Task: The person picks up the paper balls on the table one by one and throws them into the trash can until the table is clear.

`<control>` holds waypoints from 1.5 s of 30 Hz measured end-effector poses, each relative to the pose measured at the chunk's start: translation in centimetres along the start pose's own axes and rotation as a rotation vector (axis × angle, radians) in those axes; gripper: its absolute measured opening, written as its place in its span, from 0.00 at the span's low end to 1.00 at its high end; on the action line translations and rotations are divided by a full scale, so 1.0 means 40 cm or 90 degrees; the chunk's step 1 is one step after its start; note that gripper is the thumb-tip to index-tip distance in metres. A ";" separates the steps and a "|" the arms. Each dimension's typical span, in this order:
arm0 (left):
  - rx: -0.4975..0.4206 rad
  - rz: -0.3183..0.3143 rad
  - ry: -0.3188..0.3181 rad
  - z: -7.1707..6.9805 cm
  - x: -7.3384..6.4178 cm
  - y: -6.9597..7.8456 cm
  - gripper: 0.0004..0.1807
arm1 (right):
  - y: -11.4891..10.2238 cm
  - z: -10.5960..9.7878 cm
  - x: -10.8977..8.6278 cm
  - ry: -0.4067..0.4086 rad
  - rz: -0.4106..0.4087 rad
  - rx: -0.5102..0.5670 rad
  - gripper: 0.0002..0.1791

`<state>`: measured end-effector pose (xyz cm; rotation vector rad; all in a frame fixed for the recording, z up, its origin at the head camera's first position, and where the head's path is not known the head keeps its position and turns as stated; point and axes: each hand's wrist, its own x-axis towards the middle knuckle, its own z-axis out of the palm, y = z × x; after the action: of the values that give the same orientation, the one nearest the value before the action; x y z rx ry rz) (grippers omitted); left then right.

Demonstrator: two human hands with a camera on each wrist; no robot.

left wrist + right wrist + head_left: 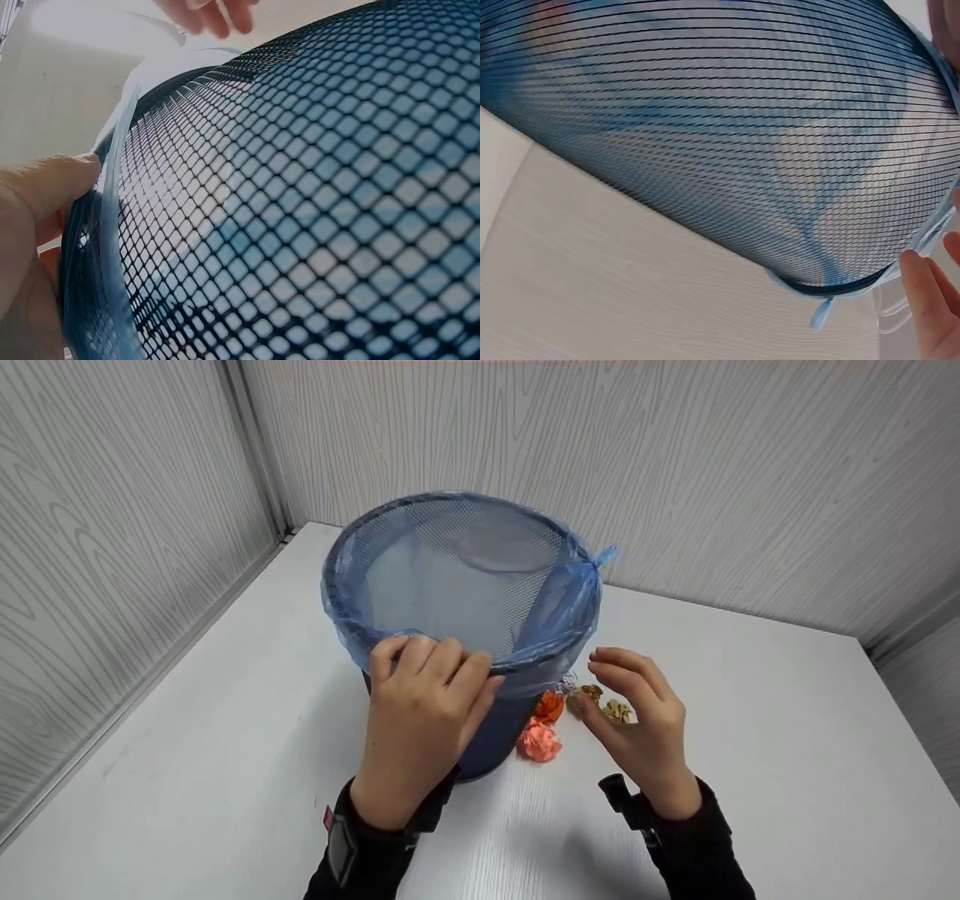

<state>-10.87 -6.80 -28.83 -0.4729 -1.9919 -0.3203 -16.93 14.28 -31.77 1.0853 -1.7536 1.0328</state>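
Note:
A dark mesh wastebasket (491, 735) stands on the table, lined with a blue plastic bag (559, 607) that is folded over its rim. A knotted tuft of the bag sticks out at the rim's right side. My left hand (424, 709) grips the near rim, fingers hooked over the edge; in the left wrist view its thumb (64, 176) presses against the outside of the rim. To the right of the basket, my right hand (641, 712) hangs in the air with fingers loosely bent and holds nothing.
Several crumpled paper balls lie on the table right of the basket, among them a pink ball (540, 741), an orange ball (550, 707) and a tan ball (618, 711). Wood-grain panels (600, 450) wall the table (787, 720) at the back and sides.

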 end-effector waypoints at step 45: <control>0.011 -0.010 -0.015 -0.001 0.001 0.002 0.12 | 0.145 0.075 -0.144 -0.618 0.122 -0.083 0.06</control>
<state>-10.81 -6.74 -28.78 -0.4523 -2.0202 -0.3078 -21.21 14.77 -39.33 1.4836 -2.6775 0.4738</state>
